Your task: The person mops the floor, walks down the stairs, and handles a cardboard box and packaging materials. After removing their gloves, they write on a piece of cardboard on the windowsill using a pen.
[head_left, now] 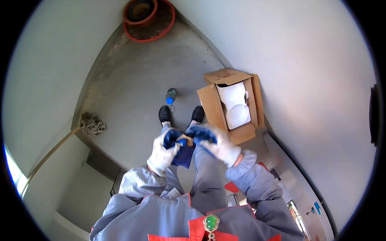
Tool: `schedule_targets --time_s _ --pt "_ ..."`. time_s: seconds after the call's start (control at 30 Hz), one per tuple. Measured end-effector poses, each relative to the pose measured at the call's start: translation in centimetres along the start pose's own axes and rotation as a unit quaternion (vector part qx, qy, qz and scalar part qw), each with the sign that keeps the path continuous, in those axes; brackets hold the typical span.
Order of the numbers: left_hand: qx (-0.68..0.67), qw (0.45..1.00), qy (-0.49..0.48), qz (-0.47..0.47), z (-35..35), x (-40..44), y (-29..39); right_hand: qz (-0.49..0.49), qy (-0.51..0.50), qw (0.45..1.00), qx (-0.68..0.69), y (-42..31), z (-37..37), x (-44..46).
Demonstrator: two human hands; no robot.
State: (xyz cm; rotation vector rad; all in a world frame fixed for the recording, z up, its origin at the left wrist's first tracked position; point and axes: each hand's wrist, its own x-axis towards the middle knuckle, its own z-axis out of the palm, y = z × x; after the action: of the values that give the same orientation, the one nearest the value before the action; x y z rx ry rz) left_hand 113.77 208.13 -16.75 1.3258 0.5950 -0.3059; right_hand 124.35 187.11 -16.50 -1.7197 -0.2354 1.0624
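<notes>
Both my hands wear white work gloves with blue coated palms and are close together in front of my legs. My left hand (163, 152) is closed at the top of a dark blue cloth (183, 157) that hangs down between my hands. A small tan piece (185, 139), its kind unclear, shows between the two gloves. My right hand (215, 143) is slightly blurred, its fingers curled in beside the tan piece; what they hold is hidden.
A bottle with a blue cap (171, 96) stands on the floor beyond my shoes. To the right is an open cardboard box (209, 98) with white foam inside. A mop (93, 124) lies at the left wall, and red basins (149, 36) sit in the far corner.
</notes>
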Motion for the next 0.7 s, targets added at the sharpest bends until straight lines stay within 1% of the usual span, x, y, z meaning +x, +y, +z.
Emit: schedule_targets --time_s 0.03,0.07,0.13,0.17,0.23,0.27,0.3,0.33,0.4,0.43,0.47,0.5,0.53,0.6,0.63,0.67,0.7 --pt "-0.007 0.998 0.026 -0.062 0.4 -2.4 2.0 0.009 -0.029 0.997 0.077 -1.0 2.4 -1.2" --pt "-0.039 0.996 0.049 -0.058 0.6 -4.2 2.1 0.017 -0.043 0.999 0.016 -2.2 3.9 -2.4" --pt "-0.003 0.996 0.06 -0.071 -0.2 -7.5 1.7 0.03 -0.078 0.996 -0.02 -2.5 6.4 -3.8" --pt "-0.057 0.992 0.085 -0.079 -0.2 -8.7 2.3 0.022 -0.086 0.993 -0.073 -3.4 7.3 -4.5" --pt "-0.041 0.991 0.102 -0.07 -0.9 -11.2 2.5 -0.007 -0.096 0.979 -0.18 -5.4 8.7 -5.0" --pt "-0.031 0.991 0.118 -0.06 -1.6 -12.5 2.8 0.004 -0.111 0.973 -0.205 -6.3 9.5 -5.3" --pt "-0.022 0.99 0.123 -0.072 -1.9 -13.5 3.4 -0.017 -0.106 0.971 -0.215 -6.5 10.1 -5.6" --pt "-0.053 0.987 0.134 -0.071 -2.4 -14.6 4.3 -0.041 -0.102 0.968 -0.225 -6.9 10.7 -5.8" --pt "-0.064 0.979 0.186 -0.049 -3.4 -16.3 2.7 -0.039 -0.099 0.966 -0.237 -9.3 11.1 -5.7" --pt "-0.088 0.97 0.223 -0.044 -4.9 -17.5 3.3 -0.035 -0.034 0.971 -0.232 -11.0 11.9 -6.1" --pt "-0.115 0.959 0.256 -0.039 -6.4 -19.0 4.0 -0.012 0.004 0.994 -0.104 -9.2 12.7 -5.8" --pt "-0.091 0.95 0.299 -0.009 -8.3 -20.0 3.4 0.028 0.018 0.999 -0.035 -10.9 12.7 -5.1" --pt "-0.134 0.93 0.341 0.006 -10.4 -21.4 3.5 0.072 0.033 0.996 0.031 -13.2 12.9 -4.8" --pt "-0.265 0.882 0.388 -0.033 -14.4 -24.8 5.6 -0.055 0.074 0.99 -0.103 -17.6 13.8 -3.9" --pt "-0.291 0.863 0.412 -0.036 -16.1 -26.8 7.1 -0.053 0.072 0.992 -0.086 -18.3 14.5 -3.1" --pt "-0.317 0.842 0.435 -0.038 -18.1 -28.6 8.6 -0.088 0.074 0.987 -0.113 -19.5 15.3 -2.1" --pt "0.044 0.921 0.381 0.062 -20.3 -31.0 9.3 -0.095 0.076 0.988 -0.098 -22.0 16.9 -1.4"
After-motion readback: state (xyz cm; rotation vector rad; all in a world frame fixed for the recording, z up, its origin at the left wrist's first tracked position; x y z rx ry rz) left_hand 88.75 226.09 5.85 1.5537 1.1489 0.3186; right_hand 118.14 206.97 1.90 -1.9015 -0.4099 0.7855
